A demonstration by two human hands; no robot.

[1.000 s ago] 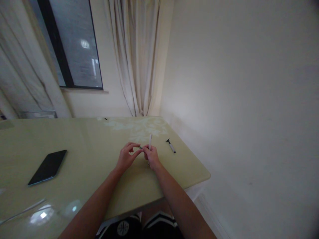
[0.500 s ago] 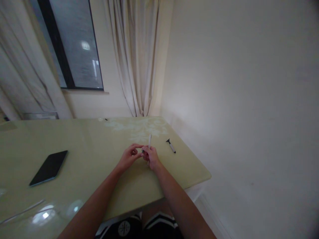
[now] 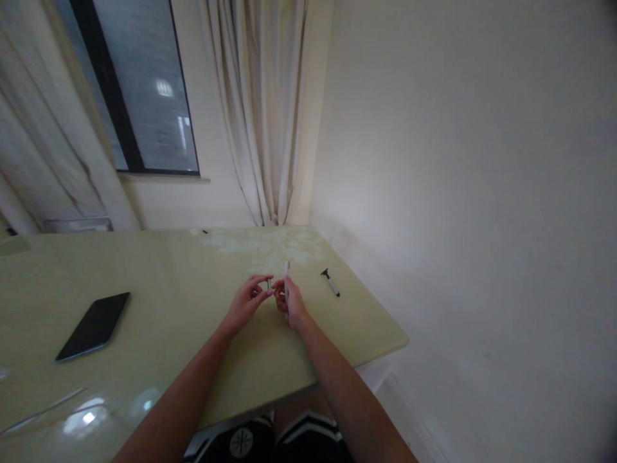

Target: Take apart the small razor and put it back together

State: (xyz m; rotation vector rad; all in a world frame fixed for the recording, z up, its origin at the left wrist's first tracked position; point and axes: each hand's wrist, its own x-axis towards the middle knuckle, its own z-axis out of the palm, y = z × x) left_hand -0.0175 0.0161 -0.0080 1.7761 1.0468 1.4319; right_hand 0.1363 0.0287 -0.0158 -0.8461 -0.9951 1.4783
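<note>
My left hand (image 3: 248, 302) pinches a small greenish cylinder (image 3: 268, 283) upright between thumb and fingertips. It is too small to make out closely. Right beside it, my right hand (image 3: 294, 303) is closed around a slim white toothbrush (image 3: 286, 267), whose upper end points up and away from me. The lower part of the toothbrush is mostly hidden by the fingers. Both hands are just above the table, with their fingertips almost touching.
A razor (image 3: 330, 283) lies right of my hands on the pale green table (image 3: 193, 270). A dark tablet (image 3: 94, 326) rests to the left. The wall (image 3: 457, 225) runs along the right side; curtains (image 3: 265, 109) hang behind.
My left hand has drawn slightly left and up, bringing the small cylinder out from against the right hand. The toothbrush has shifted a little left.
</note>
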